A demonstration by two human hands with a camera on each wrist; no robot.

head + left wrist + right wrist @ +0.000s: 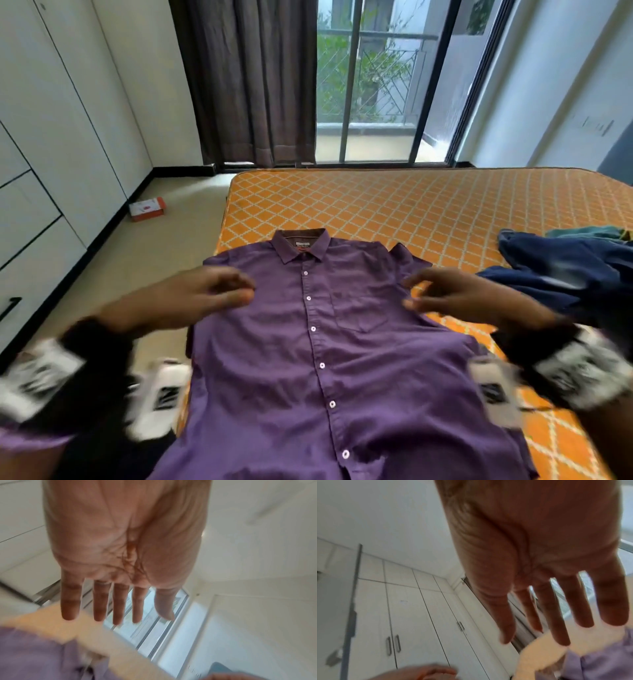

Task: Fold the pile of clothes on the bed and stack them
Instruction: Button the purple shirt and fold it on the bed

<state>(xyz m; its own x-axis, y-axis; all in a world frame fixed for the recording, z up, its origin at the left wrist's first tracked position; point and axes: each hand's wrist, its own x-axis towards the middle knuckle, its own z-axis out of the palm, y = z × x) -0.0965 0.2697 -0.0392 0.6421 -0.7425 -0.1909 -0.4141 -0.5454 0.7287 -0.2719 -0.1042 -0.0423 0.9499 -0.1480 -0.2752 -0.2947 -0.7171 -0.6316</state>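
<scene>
A purple button-up shirt (308,359) lies spread flat, front up, collar away from me, on the orange patterned bed (394,205). My left hand (205,294) hovers over the shirt's left shoulder with its fingers straight and spread, holding nothing. My right hand (442,294) hovers by the right shoulder and sleeve, likewise empty. The left wrist view shows the open left hand (120,601) above the shirt (34,655). In the right wrist view the right hand (556,608) has straight fingers over the shirt (607,662). A pile of dark blue clothes (561,270) lies on the bed at the right.
White wardrobes (51,154) line the left wall. A small red and white box (147,209) sits on the floor beside the bed. Dark curtains (246,82) and a glass balcony door (376,85) stand beyond the bed's far edge.
</scene>
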